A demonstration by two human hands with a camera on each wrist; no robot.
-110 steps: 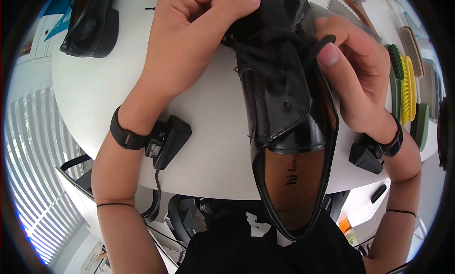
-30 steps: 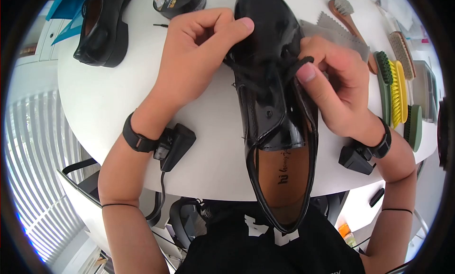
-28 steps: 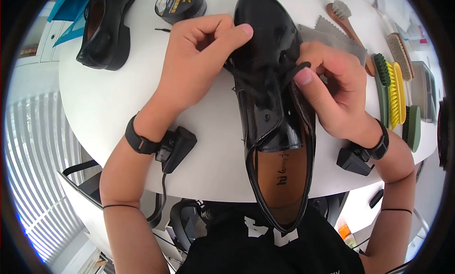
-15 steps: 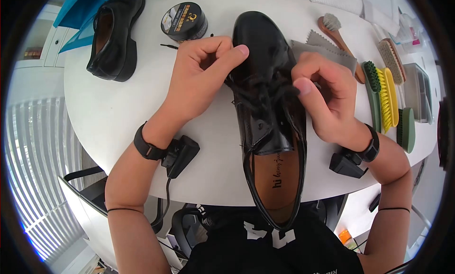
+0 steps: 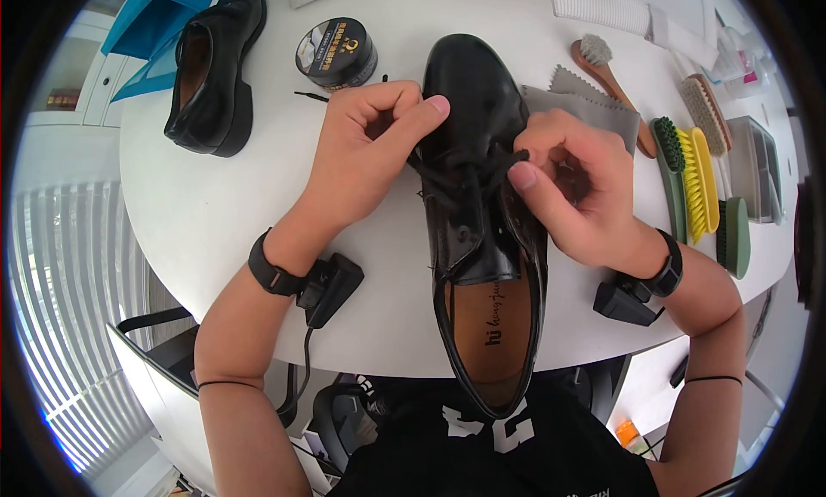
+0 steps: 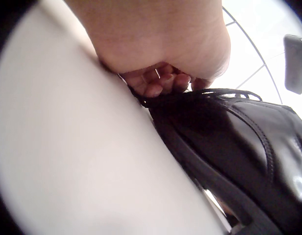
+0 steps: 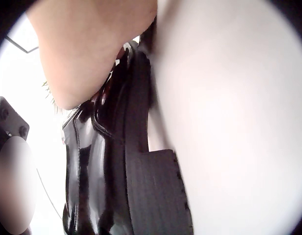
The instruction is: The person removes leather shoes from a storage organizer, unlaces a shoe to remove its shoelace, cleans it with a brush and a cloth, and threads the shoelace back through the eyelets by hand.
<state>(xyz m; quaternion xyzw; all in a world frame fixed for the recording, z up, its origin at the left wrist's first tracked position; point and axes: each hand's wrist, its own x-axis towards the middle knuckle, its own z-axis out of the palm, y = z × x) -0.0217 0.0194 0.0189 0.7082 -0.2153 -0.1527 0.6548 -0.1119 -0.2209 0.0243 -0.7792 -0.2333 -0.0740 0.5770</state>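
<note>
A glossy black lace-up dress shoe stands on the white table, its toe pointing away and its tan insole facing up. My left hand is beside its left side with fingers curled. It pinches the black shoelace, which runs across to the fingers in the left wrist view; a loose lace end sticks out past the hand. On the other side my right hand pinches a piece of the same lace between thumb and forefinger. Right fingertips are hidden behind the hand in the right wrist view, where the heel shows.
A second black shoe lies at the left near a blue bag. A round black tin stands behind my left hand. On the right are a grey cloth, a wooden-handled brush, a yellow brush and several other brushes.
The head view has tilted, so the table's things sit lower in it and the tin shows fully. Both hands keep their pinch on the lace, and the shoe stays between them.
</note>
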